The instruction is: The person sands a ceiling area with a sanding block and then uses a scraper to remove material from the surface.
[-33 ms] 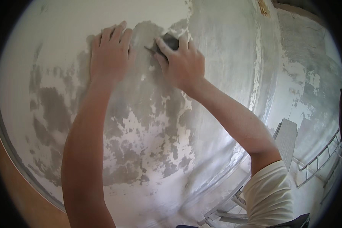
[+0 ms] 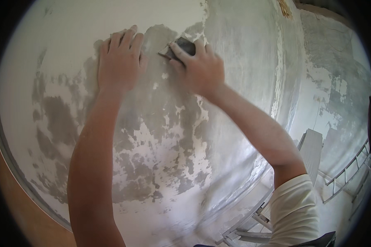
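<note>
In front of me is a wall (image 2: 152, 103) with white coating over patchy grey plaster. My left hand (image 2: 119, 64) lies against its upper part, fingers stretched upward and slightly apart, holding nothing. To the right of it, my right hand (image 2: 203, 68) grips a dark, flat scraper (image 2: 185, 46). The scraper's thin edge points left and rests at or very near the wall, below the ragged border of the white coating. The palm and some fingers hide part of the tool.
At lower right are a grey plank (image 2: 311, 148) and a metal frame (image 2: 251, 236). A ladder (image 2: 346, 175) lies farther right, by another patchy wall (image 2: 329, 86). A dark trim strip (image 2: 18, 181) bounds the wall at lower left, with a brown surface beyond.
My right hand has shifted slightly right and down with the scraper, and more of its edge shows. My left hand stays almost in place on the wall.
</note>
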Available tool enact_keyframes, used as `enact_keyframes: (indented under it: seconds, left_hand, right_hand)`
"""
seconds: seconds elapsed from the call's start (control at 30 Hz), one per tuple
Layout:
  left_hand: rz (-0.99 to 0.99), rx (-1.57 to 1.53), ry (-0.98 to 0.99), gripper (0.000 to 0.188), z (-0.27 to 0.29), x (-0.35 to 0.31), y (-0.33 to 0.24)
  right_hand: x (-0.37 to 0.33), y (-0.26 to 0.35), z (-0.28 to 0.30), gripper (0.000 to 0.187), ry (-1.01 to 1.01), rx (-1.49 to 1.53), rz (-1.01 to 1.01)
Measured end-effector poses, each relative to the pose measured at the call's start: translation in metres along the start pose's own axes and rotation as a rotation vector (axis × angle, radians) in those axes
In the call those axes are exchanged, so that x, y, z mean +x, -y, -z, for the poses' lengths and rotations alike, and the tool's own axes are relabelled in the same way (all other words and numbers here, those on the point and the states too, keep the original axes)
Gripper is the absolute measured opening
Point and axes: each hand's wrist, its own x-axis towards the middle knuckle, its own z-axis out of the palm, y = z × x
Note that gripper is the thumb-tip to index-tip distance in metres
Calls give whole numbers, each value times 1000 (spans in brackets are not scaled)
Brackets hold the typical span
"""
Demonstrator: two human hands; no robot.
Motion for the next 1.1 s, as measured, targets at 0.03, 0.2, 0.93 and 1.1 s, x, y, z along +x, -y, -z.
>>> enact_keyframes:
  seconds: [0.03,0.2,0.93,1.1]
  left_hand:
    - [-2,-18,-5,42,1,3,-5]
    - [17,-36,22,44,-3,4,-15]
    - [-54,-49,22,40,-4,-7,-7]
    - [-64,-110,-68,35,2,-5,-5]
  right_hand:
    - [8,-18,1,43,37,-6,-61]
    - [22,-32,-5,42,-14,-86,-205]
    - [15,-1,-3,42,-13,15,-175]
    - [-4,-15,-1,41,-63,38,-1]
